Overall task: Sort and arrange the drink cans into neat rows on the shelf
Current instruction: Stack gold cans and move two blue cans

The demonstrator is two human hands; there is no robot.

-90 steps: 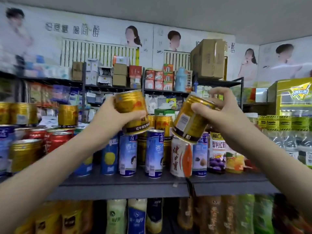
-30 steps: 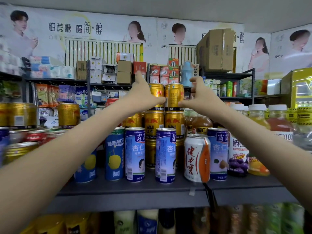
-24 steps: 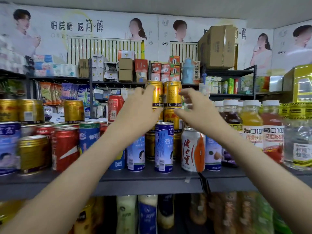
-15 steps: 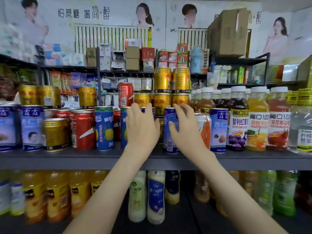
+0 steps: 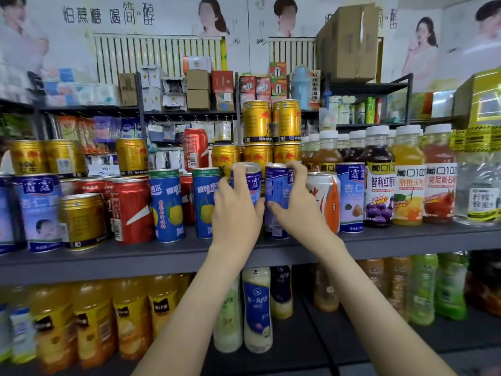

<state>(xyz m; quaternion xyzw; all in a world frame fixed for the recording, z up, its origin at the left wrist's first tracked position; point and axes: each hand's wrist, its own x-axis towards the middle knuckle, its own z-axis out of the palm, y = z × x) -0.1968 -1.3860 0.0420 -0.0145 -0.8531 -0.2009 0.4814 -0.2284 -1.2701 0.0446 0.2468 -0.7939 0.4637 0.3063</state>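
Observation:
On the grey shelf [image 5: 108, 263] stand many drink cans. My left hand [image 5: 235, 210] grips a tall blue almond-drink can [image 5: 252, 176] at the middle front. Right beside it, my right hand [image 5: 296, 210] grips a second blue can [image 5: 278, 191] of the same kind. Both cans stand upright on the shelf, side by side. Behind them rises a stack of gold cans [image 5: 271, 126], two on top of a lower gold row. To the left stand two blue-green pear-drink cans [image 5: 166, 204], red cans [image 5: 132, 210] and more gold cans [image 5: 81, 221].
A white-and-orange can [image 5: 326, 196] and another blue can [image 5: 351, 196] stand just right of my right hand. Juice bottles [image 5: 409, 175] fill the shelf's right side. Bottles line the lower shelf [image 5: 254, 308]. Boxes and cartons sit on higher shelves behind.
Both hands have left the two gold cans on top of the stack, dropped to the front row and taken hold of the two blue cans. The view has tilted down.

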